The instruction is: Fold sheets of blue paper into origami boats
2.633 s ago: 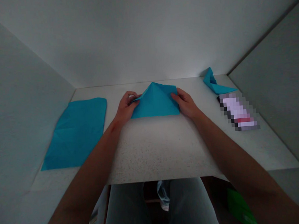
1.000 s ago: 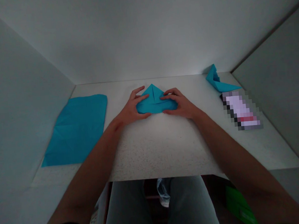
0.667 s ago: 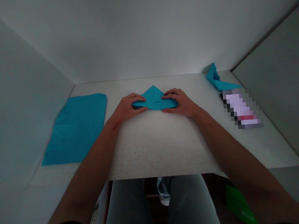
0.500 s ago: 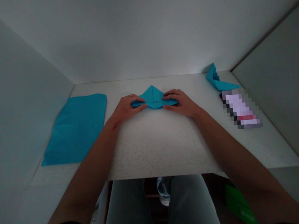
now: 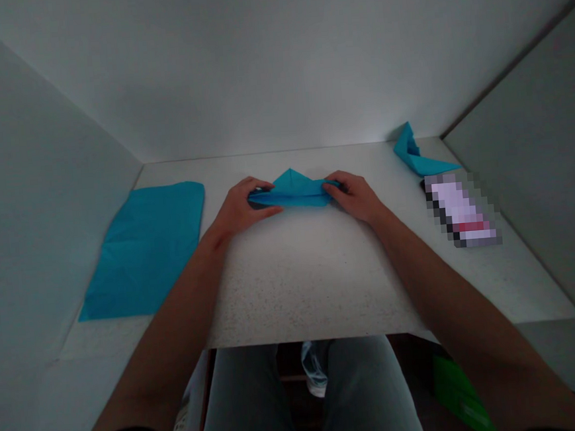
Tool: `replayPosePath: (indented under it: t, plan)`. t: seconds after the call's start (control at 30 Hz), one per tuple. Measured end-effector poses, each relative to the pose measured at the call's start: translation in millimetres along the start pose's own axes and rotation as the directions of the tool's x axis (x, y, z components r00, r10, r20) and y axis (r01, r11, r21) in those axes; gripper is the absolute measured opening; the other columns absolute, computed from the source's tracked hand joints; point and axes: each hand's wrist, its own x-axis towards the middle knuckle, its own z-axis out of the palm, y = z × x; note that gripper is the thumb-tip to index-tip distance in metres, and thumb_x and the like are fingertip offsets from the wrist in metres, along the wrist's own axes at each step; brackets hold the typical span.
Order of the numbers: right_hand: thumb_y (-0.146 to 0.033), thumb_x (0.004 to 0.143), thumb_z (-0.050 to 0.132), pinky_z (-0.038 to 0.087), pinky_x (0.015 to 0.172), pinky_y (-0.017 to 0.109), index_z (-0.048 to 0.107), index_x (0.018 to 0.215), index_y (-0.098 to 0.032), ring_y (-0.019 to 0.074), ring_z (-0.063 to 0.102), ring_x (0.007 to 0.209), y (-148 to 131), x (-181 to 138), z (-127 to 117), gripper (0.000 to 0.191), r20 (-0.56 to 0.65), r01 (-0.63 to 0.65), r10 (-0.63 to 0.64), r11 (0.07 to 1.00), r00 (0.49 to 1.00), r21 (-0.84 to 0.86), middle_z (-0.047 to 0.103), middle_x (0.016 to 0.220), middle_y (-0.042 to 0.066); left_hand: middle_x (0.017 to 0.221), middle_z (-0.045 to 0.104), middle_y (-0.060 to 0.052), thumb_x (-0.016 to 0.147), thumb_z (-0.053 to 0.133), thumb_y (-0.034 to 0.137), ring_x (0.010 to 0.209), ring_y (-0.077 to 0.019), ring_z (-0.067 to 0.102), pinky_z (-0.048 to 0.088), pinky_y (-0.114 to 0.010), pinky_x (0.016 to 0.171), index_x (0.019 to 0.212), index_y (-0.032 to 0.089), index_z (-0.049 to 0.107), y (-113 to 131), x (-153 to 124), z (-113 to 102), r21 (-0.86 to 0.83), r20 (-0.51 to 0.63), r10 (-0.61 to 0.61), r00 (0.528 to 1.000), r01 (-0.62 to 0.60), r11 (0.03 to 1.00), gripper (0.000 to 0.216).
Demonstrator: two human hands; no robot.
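Note:
A folded piece of blue paper with a pointed peak at its back lies on the white table, in front of me. My left hand curls around its left end, fingers at the back and the thumb stretched along the near edge. At the other end, my right hand pinches the paper between thumb and fingers. Both paper tips are partly hidden by the hands.
A large flat blue sheet lies on the left. At the back right stands a folded blue paper shape, with a blurred-out phone-like object just nearer. White walls border the table at the back and sides.
The folded paper's near part has lifted and tilted, so less of the peak shows. My right hand has moved slightly right and closed into a pinch; the left fingers have shifted a little left.

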Motion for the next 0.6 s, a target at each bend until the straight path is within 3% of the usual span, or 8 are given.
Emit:
replayPosePath:
  t: [0.2, 0.37, 0.47, 0.6]
  plan:
    - [-0.061, 0.097, 0.078, 0.064, 0.095, 0.048, 0.085, 0.106, -0.027, 0.0287, 0.075, 0.096, 1.5, 0.7, -0.6, 0.036, -0.048, -0.065, 0.075, 0.979, 0.996, 0.195, 0.084, 0.104, 0.007, 0.116, 0.084, -0.012, 0.090, 0.085, 0.070, 0.093, -0.0216, 0.077, 0.062, -0.033, 0.082, 0.117, 0.023, 0.085, -1.4, -1.3, 2.8, -0.168, 0.008, -0.133, 0.991, 0.133, 0.977, 0.055]
    - [-0.064, 0.096, 0.080, 0.062, 0.108, 0.050, 0.089, 0.108, -0.029, 0.0312, 0.077, 0.113, -1.3, 3.1, -5.6, 0.038, -0.039, -0.044, 0.055, 0.967, 0.998, 0.252, 0.085, 0.121, 0.009, 0.117, 0.081, -0.010, 0.079, 0.098, 0.054, 0.093, -0.0194, 0.077, 0.063, -0.031, 0.084, 0.115, 0.023, 0.084, -6.7, -1.3, 6.7, -0.179, -0.051, -0.175, 0.983, 0.163, 0.970, 0.050]
    - [-0.069, 0.095, 0.080, 0.062, 0.107, 0.050, 0.090, 0.110, -0.028, 0.0316, 0.078, 0.114, 0.3, 3.8, -6.5, 0.045, -0.070, -0.065, 0.088, 0.958, 0.994, 0.279, 0.086, 0.122, 0.008, 0.127, 0.081, -0.011, 0.080, 0.096, 0.049, 0.096, -0.0202, 0.077, 0.063, -0.033, 0.084, 0.127, 0.024, 0.082, -7.9, -0.1, 7.0, -0.186, -0.054, -0.193, 0.980, 0.180, 0.966, 0.055]
    - [-0.075, 0.091, 0.082, 0.064, 0.099, 0.048, 0.089, 0.115, -0.026, 0.0295, 0.078, 0.103, 1.9, 2.8, -4.2, 0.055, -0.082, -0.106, 0.139, 0.941, 0.987, 0.320, 0.088, 0.111, 0.007, 0.143, 0.079, -0.013, 0.085, 0.091, 0.057, 0.128, -0.0306, 0.075, 0.062, -0.044, 0.109, 0.122, 0.023, 0.085, -6.3, 2.4, 5.7, -0.137, -0.001, -0.127, 0.992, 0.126, 0.983, 0.050]
